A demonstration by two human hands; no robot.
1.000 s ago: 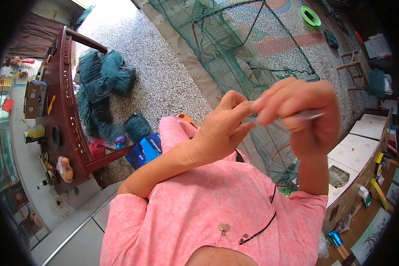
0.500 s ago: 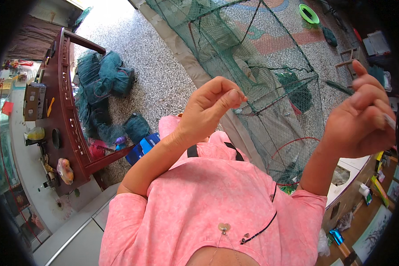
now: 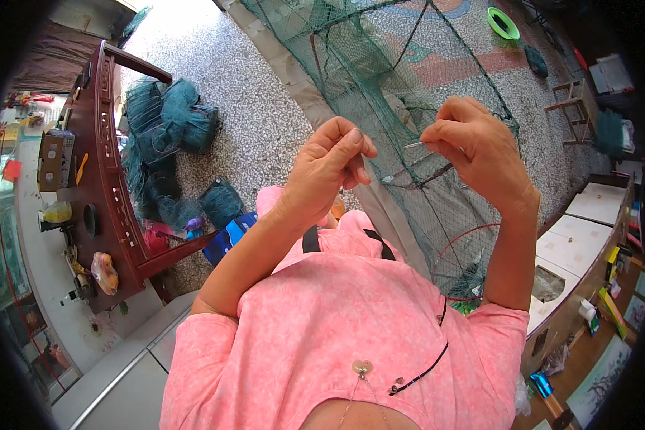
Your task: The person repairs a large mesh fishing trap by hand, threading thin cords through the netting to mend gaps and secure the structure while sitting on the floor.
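My right hand (image 3: 484, 150) pinches a thin, pale, pointed tool (image 3: 414, 145), its tip aimed left. The tool's exact kind is too small to tell, and its other end is hidden in the hand. A short gap to the left, my left hand (image 3: 327, 163) is closed, thumb against the curled fingers; anything between them is too small to make out. Beyond and below both hands stretches a green mesh net trap (image 3: 369, 79) with dark frame bars. A red hoop (image 3: 457, 240) shows in its near part, by my right forearm.
Bundled dark green nets (image 3: 186, 118) lie on the speckled floor at left, beside a reddish wooden frame (image 3: 115, 179). A grey-beige cloth (image 3: 294, 79) runs under the trap. At far right are a green basin (image 3: 502, 24), a wooden stool (image 3: 572, 107) and a white-topped cabinet (image 3: 559, 251).
My right hand has swung left and inward from the far right, bringing the pointed tool close to my left hand. The left hand has shifted slightly left, its fingers more curled.
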